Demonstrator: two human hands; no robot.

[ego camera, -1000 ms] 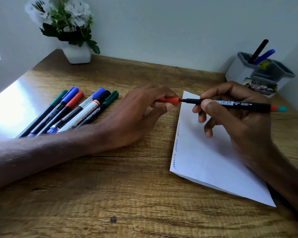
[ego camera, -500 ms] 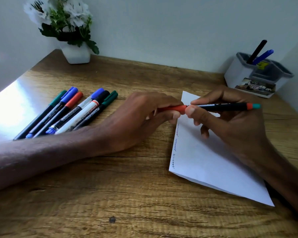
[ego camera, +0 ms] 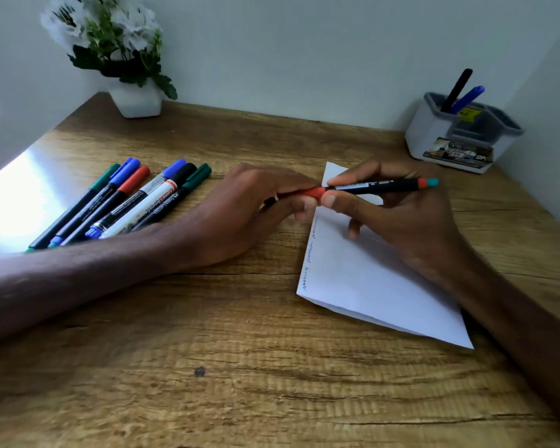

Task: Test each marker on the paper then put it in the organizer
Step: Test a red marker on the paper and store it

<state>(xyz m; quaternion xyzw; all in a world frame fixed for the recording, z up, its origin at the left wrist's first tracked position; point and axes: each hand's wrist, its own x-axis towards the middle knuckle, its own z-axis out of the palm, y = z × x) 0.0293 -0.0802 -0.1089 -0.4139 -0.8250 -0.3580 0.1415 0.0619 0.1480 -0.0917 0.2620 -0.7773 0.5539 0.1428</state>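
Cap (ego camera: 312,192) now on crosswise marker (ego camera: 379,185), tip leftward; left hand (ego camera: 249,208), right hand (ego camera: 401,215) pinch it.

Left hand (ego camera: 240,215) grips the red cap (ego camera: 311,192). Right hand (ego camera: 398,215) holds the black marker (ego camera: 375,185) above the paper (ego camera: 369,286).

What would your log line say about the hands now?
left hand: pinches red plastic cap | right hand: grips slim black marker | cap: on marker tip | white paper sheet: scribbled | next: white-and-grey plastic organizer
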